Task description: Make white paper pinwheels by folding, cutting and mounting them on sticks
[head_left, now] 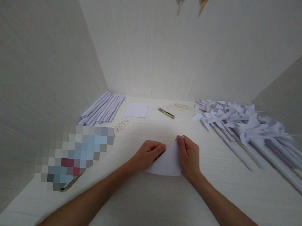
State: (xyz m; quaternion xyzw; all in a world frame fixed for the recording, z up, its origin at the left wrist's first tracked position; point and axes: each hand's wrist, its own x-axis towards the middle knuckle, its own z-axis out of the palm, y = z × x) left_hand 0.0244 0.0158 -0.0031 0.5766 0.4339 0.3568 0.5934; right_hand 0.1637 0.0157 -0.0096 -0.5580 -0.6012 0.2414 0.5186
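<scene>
Both hands rest on a folded white paper triangle (167,162) lying flat on the table (212,200), near the middle, just ahead of the person.

Left hand (148,155): fingers (160,148) curled narrow and pressed down on the triangle's left sloping edge, near its top. Touching the paper; whether anything is pinched between thumb and fingers cannot be told.

Right hand (189,156): fingers (180,140) bent close together at the apex of the triangle, tips on the paper's top corner; the palm covers the right edge. The two hands' fingertips sit near each other, just apart, at the apex.

Surroundings on the table:
- far left, a bundle of rolled paper sticks (103,109) lying side by side;
- just beside them, a flat white paper sheet (136,110);
- small thread snips (166,112) right of the sheet, well apart from the hands;
- far right, a pile of finished white paper pinwheels (240,124) on long sticks;
- near left, a blurred-out object (72,155).
</scene>
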